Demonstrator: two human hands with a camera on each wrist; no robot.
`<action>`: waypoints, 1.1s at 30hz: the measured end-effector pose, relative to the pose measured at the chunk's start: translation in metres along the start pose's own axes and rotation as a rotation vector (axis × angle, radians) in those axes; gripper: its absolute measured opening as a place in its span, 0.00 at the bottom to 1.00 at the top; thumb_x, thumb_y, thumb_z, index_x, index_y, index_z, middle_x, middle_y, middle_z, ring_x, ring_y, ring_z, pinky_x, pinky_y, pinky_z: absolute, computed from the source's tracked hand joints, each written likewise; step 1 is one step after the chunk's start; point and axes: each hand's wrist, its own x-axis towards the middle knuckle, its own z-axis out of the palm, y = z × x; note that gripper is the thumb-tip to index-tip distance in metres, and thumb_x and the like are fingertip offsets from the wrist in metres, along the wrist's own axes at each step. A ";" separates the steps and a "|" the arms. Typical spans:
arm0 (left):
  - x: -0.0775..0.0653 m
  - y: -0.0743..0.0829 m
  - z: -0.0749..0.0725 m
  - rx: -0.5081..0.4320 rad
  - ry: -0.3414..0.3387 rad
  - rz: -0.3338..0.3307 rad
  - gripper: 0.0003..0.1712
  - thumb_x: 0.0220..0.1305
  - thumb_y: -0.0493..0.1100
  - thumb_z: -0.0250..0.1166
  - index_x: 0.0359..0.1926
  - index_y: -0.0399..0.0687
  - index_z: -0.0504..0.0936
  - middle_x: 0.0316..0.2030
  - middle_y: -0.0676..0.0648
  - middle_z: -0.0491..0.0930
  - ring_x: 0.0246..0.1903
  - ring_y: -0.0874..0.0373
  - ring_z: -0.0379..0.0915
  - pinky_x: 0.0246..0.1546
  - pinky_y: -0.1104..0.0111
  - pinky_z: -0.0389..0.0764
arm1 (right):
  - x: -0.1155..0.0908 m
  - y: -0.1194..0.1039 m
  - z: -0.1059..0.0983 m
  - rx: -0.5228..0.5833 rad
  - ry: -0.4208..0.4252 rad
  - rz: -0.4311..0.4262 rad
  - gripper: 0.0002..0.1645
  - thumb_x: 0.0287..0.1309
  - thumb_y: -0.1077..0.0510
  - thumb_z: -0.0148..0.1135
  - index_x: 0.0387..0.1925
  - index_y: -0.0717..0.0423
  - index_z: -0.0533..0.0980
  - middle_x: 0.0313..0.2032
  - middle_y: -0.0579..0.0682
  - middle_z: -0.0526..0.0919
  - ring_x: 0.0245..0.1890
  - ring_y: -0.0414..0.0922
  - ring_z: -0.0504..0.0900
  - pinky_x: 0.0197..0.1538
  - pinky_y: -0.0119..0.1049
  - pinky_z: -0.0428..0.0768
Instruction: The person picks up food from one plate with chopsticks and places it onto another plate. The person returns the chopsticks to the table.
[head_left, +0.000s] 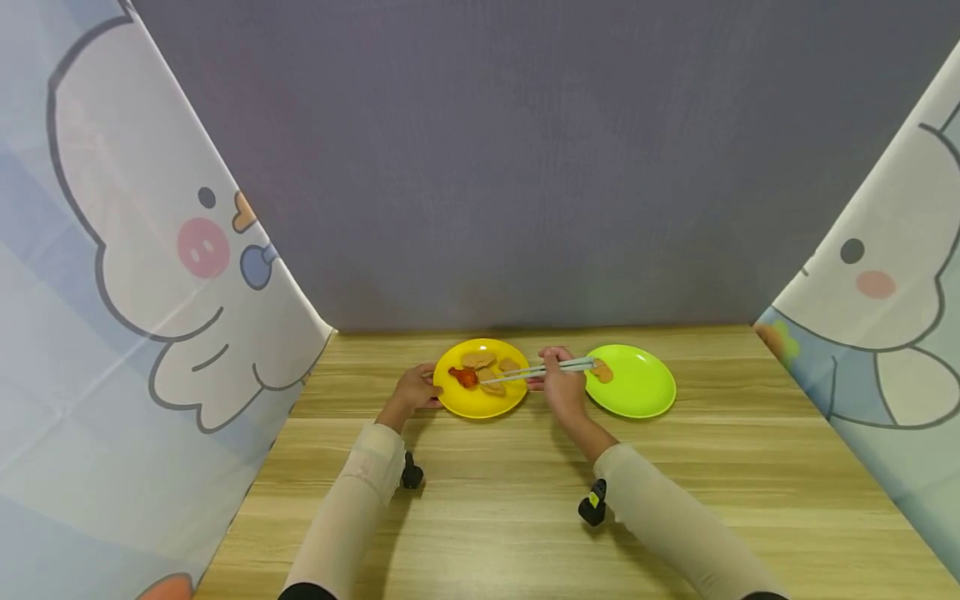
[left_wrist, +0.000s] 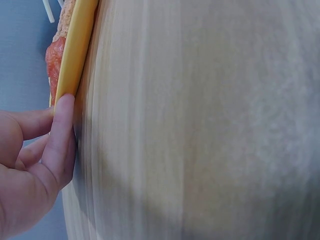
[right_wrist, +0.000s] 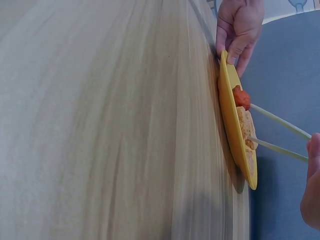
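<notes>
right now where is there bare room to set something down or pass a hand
Bare table lies right of the green plate, left of the left hand, and between the two sleeves. The green plate's right side is bare too. Crowded: the yellow plate, with its food and the chopsticks, and the gap between plates, where the right hand is.

A person wears cream sleeves [head_left: 341,510], black farther up the arms, with a small black camera [head_left: 412,473] on each wrist, the right marked yellow-green.
</notes>
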 end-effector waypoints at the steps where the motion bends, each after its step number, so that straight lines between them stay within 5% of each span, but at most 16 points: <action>1: 0.000 0.000 0.000 -0.002 -0.001 -0.003 0.35 0.66 0.28 0.64 0.73 0.45 0.69 0.54 0.34 0.74 0.33 0.56 0.81 0.36 0.64 0.92 | 0.000 0.000 0.001 0.007 -0.002 -0.007 0.17 0.78 0.55 0.50 0.44 0.64 0.78 0.32 0.68 0.81 0.23 0.49 0.88 0.34 0.53 0.90; 6: 0.003 -0.001 0.000 -0.008 -0.001 -0.009 0.35 0.67 0.28 0.64 0.73 0.45 0.69 0.53 0.35 0.74 0.33 0.56 0.82 0.36 0.64 0.92 | -0.003 0.001 0.007 0.000 -0.020 -0.032 0.17 0.79 0.56 0.48 0.44 0.65 0.77 0.33 0.71 0.80 0.24 0.51 0.88 0.34 0.54 0.90; 13: 0.004 -0.002 0.000 -0.008 -0.004 -0.010 0.34 0.67 0.28 0.64 0.73 0.45 0.70 0.54 0.35 0.74 0.33 0.56 0.82 0.37 0.64 0.92 | -0.004 0.005 0.012 -0.034 -0.023 -0.048 0.16 0.77 0.59 0.51 0.43 0.69 0.79 0.38 0.77 0.80 0.21 0.46 0.87 0.27 0.41 0.90; 22: 0.003 -0.001 0.000 -0.006 0.001 -0.012 0.34 0.66 0.27 0.64 0.72 0.46 0.70 0.54 0.34 0.74 0.33 0.56 0.82 0.37 0.63 0.92 | -0.003 0.005 0.005 -0.095 -0.046 -0.078 0.17 0.77 0.57 0.52 0.44 0.67 0.81 0.39 0.77 0.80 0.27 0.57 0.89 0.34 0.50 0.90; 33: 0.002 -0.001 0.000 0.001 0.003 -0.009 0.34 0.67 0.27 0.63 0.72 0.45 0.70 0.53 0.34 0.74 0.34 0.55 0.82 0.36 0.64 0.92 | -0.002 0.005 -0.002 -0.054 -0.032 -0.039 0.16 0.76 0.56 0.52 0.44 0.66 0.80 0.35 0.75 0.83 0.20 0.43 0.87 0.39 0.60 0.87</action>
